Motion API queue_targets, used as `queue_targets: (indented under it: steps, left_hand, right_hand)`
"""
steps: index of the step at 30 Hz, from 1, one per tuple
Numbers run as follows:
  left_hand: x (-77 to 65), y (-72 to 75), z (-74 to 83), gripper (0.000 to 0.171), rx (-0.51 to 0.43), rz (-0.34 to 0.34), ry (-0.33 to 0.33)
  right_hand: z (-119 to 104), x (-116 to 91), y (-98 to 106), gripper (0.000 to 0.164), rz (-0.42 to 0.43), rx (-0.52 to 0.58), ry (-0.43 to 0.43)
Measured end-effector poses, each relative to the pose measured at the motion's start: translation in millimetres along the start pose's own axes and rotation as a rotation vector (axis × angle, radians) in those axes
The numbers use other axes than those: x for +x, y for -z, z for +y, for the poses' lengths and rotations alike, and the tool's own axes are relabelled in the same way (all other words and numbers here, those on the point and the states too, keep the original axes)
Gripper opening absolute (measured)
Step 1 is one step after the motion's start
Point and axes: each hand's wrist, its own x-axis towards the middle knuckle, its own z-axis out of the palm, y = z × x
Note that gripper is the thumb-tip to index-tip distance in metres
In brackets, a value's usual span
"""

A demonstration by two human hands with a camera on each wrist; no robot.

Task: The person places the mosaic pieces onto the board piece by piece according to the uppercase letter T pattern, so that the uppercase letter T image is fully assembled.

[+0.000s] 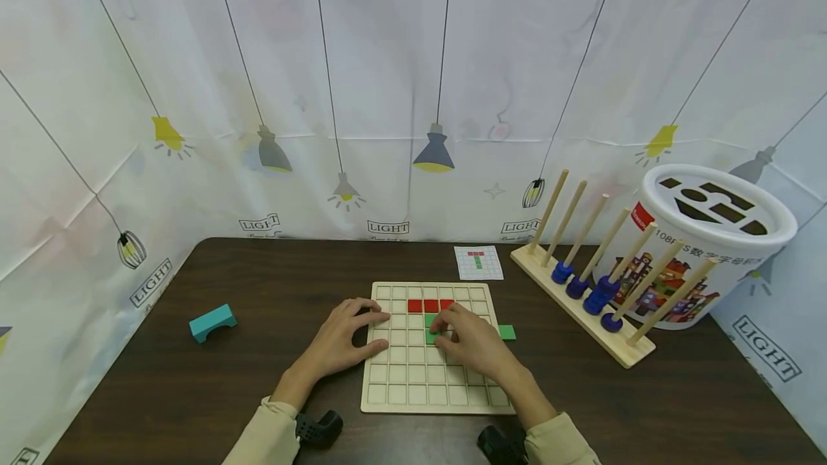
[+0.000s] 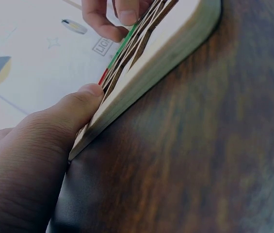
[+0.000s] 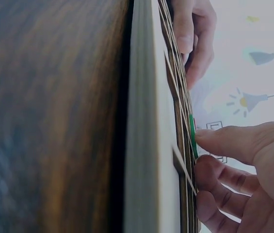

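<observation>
A pale wooden grid board point(image 1: 416, 395) lies on the table, with a row of red square tiles point(image 1: 431, 306) in its upper part. Below the middle red tile, a green tile point(image 1: 429, 319) and a lower green tile point(image 1: 431, 337) sit in one column. My right hand point(image 1: 474, 341) has bent fingers at the lower green tile, thumb tip against it in the right wrist view. My left hand point(image 1: 342, 336) rests at the board's left edge, fingers and thumb apart; its thumb point(image 2: 90, 92) touches the board's rim in the left wrist view.
Past the board's right edge lies a loose green tile point(image 1: 507, 332). A printed pattern card point(image 1: 479, 262) lies behind the board. To the right stand a peg rack point(image 1: 584, 307) with blue beads and a white tub point(image 1: 704, 250). A teal arch block point(image 1: 212, 322) lies left.
</observation>
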Motion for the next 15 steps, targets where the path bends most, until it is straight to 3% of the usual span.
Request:
queue_targets:
  steps: [15]
  left_hand:
    - [-0.5,-1.5,-2.1,0.045,0.017,-0.003,0.005]
  right_hand:
    - [2.2,1.8,1.2,0.006,-0.005,0.019,-0.025]
